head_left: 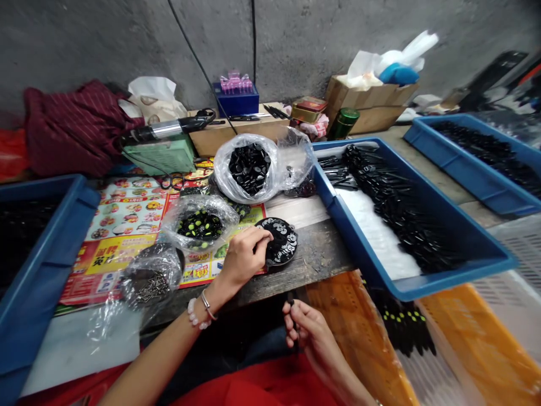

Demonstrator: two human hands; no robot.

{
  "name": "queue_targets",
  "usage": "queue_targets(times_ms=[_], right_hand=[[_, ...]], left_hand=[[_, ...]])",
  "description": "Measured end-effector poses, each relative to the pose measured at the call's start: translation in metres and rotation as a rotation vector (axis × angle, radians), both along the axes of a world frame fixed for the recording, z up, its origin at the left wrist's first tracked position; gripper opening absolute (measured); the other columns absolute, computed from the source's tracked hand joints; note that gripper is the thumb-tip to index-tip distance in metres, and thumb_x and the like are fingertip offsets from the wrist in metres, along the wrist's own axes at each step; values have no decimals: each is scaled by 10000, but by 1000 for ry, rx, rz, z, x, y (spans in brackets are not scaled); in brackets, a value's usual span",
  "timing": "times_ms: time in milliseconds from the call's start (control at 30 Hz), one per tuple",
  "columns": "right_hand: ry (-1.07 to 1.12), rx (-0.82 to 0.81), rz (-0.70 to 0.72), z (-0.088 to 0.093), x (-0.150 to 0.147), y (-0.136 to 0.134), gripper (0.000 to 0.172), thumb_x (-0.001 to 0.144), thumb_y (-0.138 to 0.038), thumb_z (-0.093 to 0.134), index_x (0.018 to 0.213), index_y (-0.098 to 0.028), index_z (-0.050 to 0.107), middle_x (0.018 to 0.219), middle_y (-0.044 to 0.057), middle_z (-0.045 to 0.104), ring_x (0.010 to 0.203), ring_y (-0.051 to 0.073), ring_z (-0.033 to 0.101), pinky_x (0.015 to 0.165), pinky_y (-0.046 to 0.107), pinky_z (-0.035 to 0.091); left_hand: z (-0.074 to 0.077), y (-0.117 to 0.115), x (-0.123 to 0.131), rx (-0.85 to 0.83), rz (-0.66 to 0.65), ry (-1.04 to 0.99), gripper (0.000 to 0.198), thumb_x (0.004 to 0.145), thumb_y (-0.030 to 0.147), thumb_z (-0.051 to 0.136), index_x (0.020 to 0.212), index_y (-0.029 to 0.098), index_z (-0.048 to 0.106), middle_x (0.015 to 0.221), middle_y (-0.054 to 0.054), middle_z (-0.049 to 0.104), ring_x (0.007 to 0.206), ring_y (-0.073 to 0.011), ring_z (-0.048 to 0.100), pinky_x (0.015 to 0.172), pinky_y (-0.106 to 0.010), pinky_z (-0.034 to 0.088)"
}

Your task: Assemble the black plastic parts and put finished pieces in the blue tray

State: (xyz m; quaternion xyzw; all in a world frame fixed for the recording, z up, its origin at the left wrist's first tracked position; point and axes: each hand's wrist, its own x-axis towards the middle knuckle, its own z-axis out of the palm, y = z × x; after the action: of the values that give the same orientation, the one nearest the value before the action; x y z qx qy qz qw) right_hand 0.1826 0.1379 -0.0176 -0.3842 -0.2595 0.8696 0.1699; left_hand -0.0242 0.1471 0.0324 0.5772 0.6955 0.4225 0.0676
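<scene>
Head view: found the left hand stretched over the worktop, fingers bunched on a pile of black patterned pieces; cannot tell whether one is pinched. Found the right hand low, near the lap, fingers clenched round a slim black piece, held roughly upright. Noted three open bags near the pile: black discs, black-and-green pieces, small metal parts. Judged work well under way: saw many slim black pieces laid in the blue tray to the right, and green-dotted pieces in the orange crate below. Judged much left: saw bags and pile far from spent.
</scene>
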Motion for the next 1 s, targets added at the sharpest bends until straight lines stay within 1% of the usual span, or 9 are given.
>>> queue_targets(times_ms=[167, 333, 433, 500, 600, 667, 733, 867, 1000], right_hand=[[6, 27, -17, 7, -2, 5, 414, 643, -479, 829, 781, -115, 689, 546, -37, 519, 419, 32, 387, 407, 155, 385], [29, 58, -70, 11, -5, 7, 385, 654, -427, 836, 831, -110, 710, 610, -10, 567, 440, 20, 355, 388, 131, 301], [8, 100, -72, 7, -7, 5, 379, 652, -409, 839, 857, -120, 704, 670, 7, 609, 438, 15, 347, 386, 136, 284], [-11, 143, -35, 2, -8, 5, 382, 644, -411, 842, 856, -131, 692, 660, -6, 603, 424, 15, 339, 381, 141, 275], [-44, 218, 30, -2, -9, 4, 354, 654, -406, 834, 818, -140, 666, 552, -59, 506, 401, 19, 317, 376, 147, 246], [-68, 255, 32, -2, -9, 4, 337, 666, -406, 824, 773, -139, 648, 506, -78, 447, 395, 22, 303, 376, 152, 231], [-77, 252, 11, 2, -10, 2, 341, 664, -415, 820, 731, -138, 634, 497, -80, 430, 400, 25, 293, 378, 155, 226], [-49, 164, -71, 11, -13, -2, 359, 627, -418, 837, 701, -140, 621, 530, -79, 422, 421, 21, 248, 377, 152, 206], [-18, 114, -74, 12, -15, -8, 353, 622, -399, 845, 682, -145, 609, 513, -88, 389, 424, 22, 234, 378, 145, 202]], left_hand=[[10, -7, 1, -18, -3, -100, 165, 859, 108, 563, 821, 166, 713, 806, -39, 737, 739, -170, 662, 713, -267, 475], [18, -33, 16, -211, -86, -387, 183, 807, 82, 580, 863, 169, 730, 840, -25, 760, 767, -163, 682, 694, -226, 495], [16, -50, 29, -295, -123, -436, 205, 784, 59, 581, 858, 179, 730, 850, -13, 762, 781, -158, 685, 736, -222, 494], [14, -59, 37, -324, -130, -425, 212, 792, 59, 572, 858, 187, 728, 851, -6, 761, 784, -153, 684, 752, -221, 487], [10, -67, 45, -337, -130, -417, 210, 795, 64, 574, 848, 195, 729, 837, -2, 759, 769, -150, 680, 738, -217, 481], [8, -69, 48, -326, -116, -431, 197, 788, 71, 585, 824, 196, 733, 821, -3, 757, 756, -153, 677, 739, -222, 480], [5, -70, 50, -314, -87, -504, 163, 782, 96, 603, 810, 191, 734, 807, -12, 752, 742, -161, 672, 727, -230, 488], [-4, -73, 54, -321, -48, -776, 107, 739, 162, 665, 824, 167, 730, 788, -34, 718, 713, -181, 659, 663, -242, 508], [-5, -75, 57, -285, -16, -903, 73, 696, 156, 701, 757, 158, 740, 759, -31, 680, 700, -162, 632, 641, -221, 492]])
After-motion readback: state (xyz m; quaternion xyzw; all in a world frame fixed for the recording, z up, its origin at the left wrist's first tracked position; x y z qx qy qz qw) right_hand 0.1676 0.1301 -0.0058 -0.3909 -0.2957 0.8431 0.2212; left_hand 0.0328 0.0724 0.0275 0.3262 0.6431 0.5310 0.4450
